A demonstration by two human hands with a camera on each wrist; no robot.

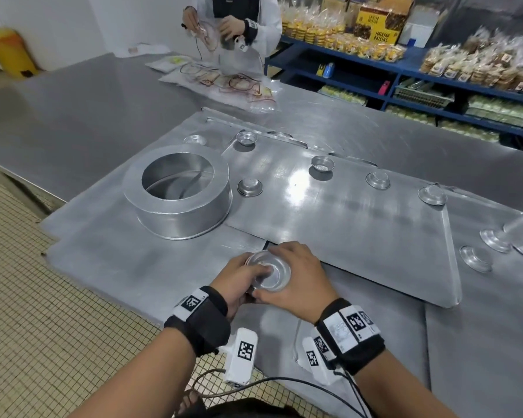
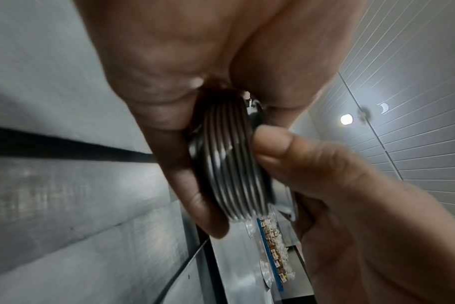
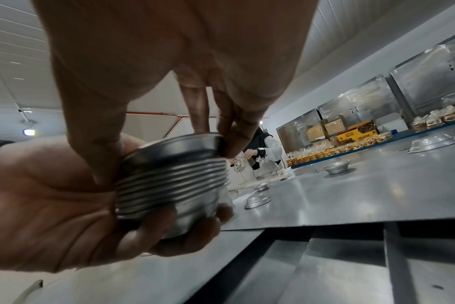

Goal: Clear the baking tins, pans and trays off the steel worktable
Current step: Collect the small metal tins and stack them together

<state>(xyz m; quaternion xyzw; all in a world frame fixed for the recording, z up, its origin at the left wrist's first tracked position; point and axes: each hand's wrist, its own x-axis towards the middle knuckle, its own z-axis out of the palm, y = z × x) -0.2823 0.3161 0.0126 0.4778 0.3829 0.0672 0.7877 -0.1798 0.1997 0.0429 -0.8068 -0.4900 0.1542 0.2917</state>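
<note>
Small tins [image 1: 268, 272], nested into a stack, were held just above the near edge of the steel worktable [image 1: 88, 95], in front of the large round cake pan [image 1: 178, 191]. The left hand [image 1: 239, 282] cupped the stack from below, its fingers curled round the ribbed rims [image 3: 174, 185] and its thumb laid across the top tin. The right hand [image 1: 296, 282] came from above, its fingertips [image 3: 237, 142] pinching the rim of the top tin [image 3: 179, 144], which sat slightly tilted on the rest. The left wrist view showed the stacked rims [image 2: 231, 164] pressed between both hands. To the right of the cake pan, single small tins lay scattered on a flat baking tray [image 1: 360, 224], some upright [image 1: 322, 166] and some upside down [image 1: 250, 187]. Behind the cake pan, at the far side of the table, another person [image 1: 242, 22] handled plastic bags [image 1: 224, 82]. Blue shelves [image 1: 375, 67] with packed baked goods stood to the far right.
</note>
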